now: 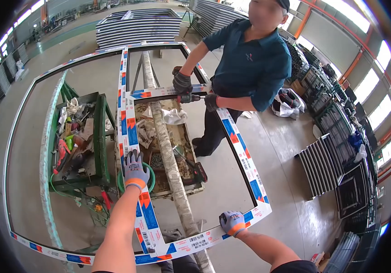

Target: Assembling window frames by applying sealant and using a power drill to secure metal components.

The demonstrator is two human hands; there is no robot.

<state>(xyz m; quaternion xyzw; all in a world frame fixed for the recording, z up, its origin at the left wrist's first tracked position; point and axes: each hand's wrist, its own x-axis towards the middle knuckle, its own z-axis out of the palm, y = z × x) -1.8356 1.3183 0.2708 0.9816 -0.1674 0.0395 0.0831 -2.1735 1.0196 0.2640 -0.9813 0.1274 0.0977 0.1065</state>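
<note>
A large window frame (193, 243) with a middle upright and a crossbar lies flat before me, covered in white, blue and red protective film. My left hand (135, 172), in a grey glove with an orange cuff, rests on the middle upright with its fingers stretched out. Gloved alike, my right hand (233, 223) has its fingers curled over the inner edge of the near bar, towards the right corner. Across the frame, a co-worker in dark gloves holds a power drill (189, 98) at the crossbar's right part.
Supporting bars (170, 168) run beneath the frame. A green tool cart (93, 159) with assorted tools stands under its left part. Below the middle sits a worn tray (184, 132), with a second drill (199, 173) at its edge. Stacked frames (138, 27) stand behind; racks line the right.
</note>
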